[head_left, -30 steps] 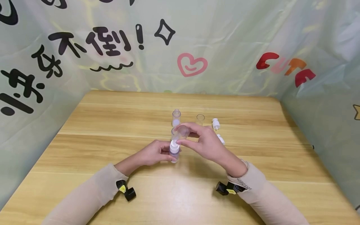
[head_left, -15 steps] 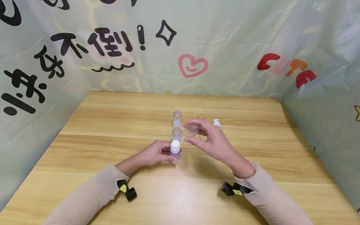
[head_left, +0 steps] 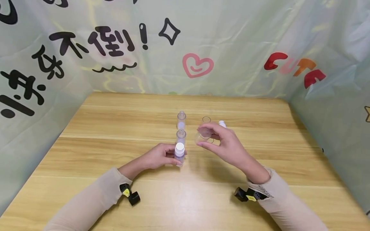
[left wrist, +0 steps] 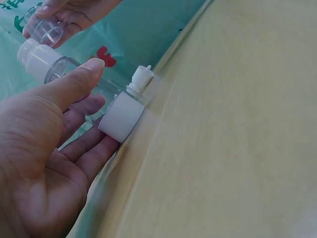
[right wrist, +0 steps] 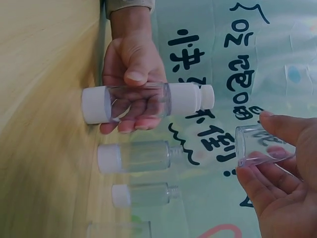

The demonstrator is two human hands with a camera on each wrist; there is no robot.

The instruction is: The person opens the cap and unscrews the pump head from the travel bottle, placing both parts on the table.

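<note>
With thumb and fingers, my left hand (head_left: pixel 157 157) holds a clear bottle (head_left: pixel 179 157) upright on the table. The bottle has a white base and a white pump top (right wrist: pixel 190 96). My right hand (head_left: pixel 228 142) pinches a clear cap (head_left: pixel 203 136) in the air to the right of that bottle, apart from it. In the right wrist view, the cap's rim (right wrist: pixel 241 146) faces the pump top. Behind the held bottle stand two similar clear bottles, a nearer one (right wrist: pixel 143 156) and a farther one (right wrist: pixel 148 195), without pump tops.
A white pump head (head_left: pixel 221 124) stands on the table (head_left: pixel 138 118) behind my right hand. Clear caps sit there too, one farther back (head_left: pixel 206 119) and one partly hidden by the fingers. A printed curtain (head_left: pixel 237 41) encloses the table's back and sides.
My right hand has moved to the right with the clear cap, away from above the pump top, which now shows fully. My left hand stays on the bottle.
</note>
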